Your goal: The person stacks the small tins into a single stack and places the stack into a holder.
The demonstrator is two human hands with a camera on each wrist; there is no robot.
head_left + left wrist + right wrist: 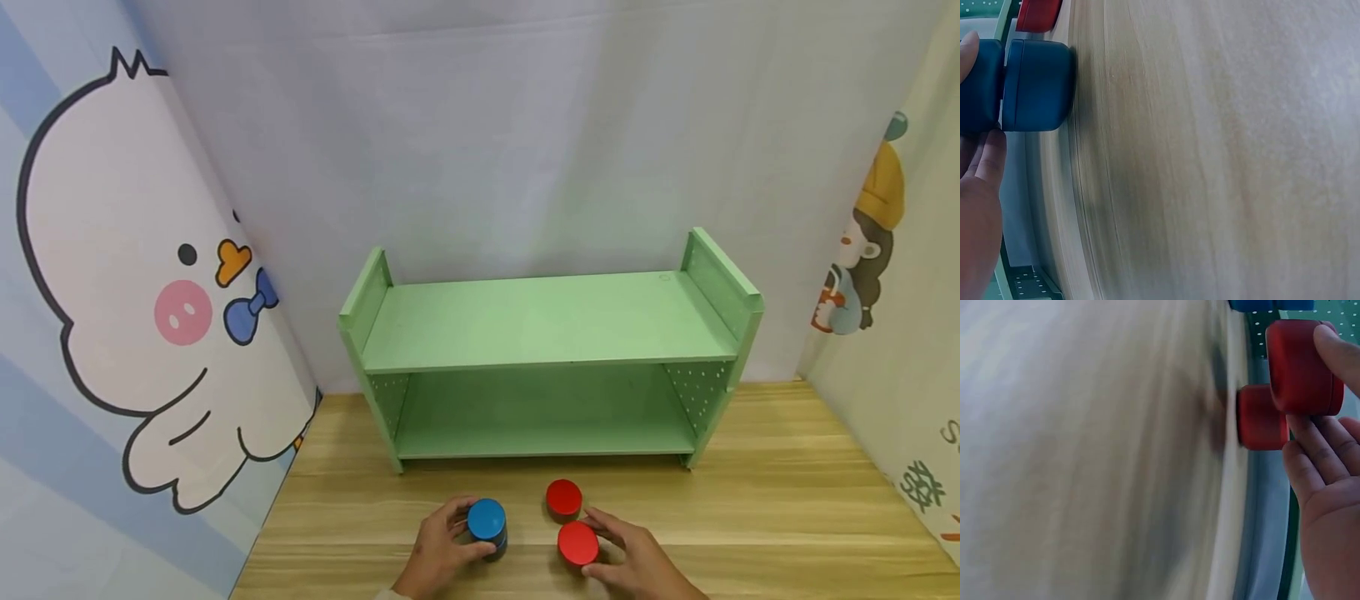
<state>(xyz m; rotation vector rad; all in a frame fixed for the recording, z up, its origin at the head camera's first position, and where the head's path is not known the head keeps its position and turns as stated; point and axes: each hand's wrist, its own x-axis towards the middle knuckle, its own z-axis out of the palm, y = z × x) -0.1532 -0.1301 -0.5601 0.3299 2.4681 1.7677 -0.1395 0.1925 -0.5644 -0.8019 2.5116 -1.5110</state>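
Observation:
My left hand [442, 546] grips a round blue canister [487, 518] between thumb and fingers. In the left wrist view this upper canister [979, 84] sits right over a second blue canister [1041, 85], end to end, with a thin dark seam between them. The second one stands on the table. My right hand [633, 557] pinches a round red canister [578, 543] by its sides, raised off the wood. Just behind it, another red canister [563, 500] stands on the table, partly overlapped by the held one in the right wrist view.
A green two-tier shelf [547, 325] with perforated side panels stands behind the canisters on the wooden table [787, 500]. Pale cloth [525, 150] hangs behind it. Printed cartoon curtains [112, 275] flank the table on both sides.

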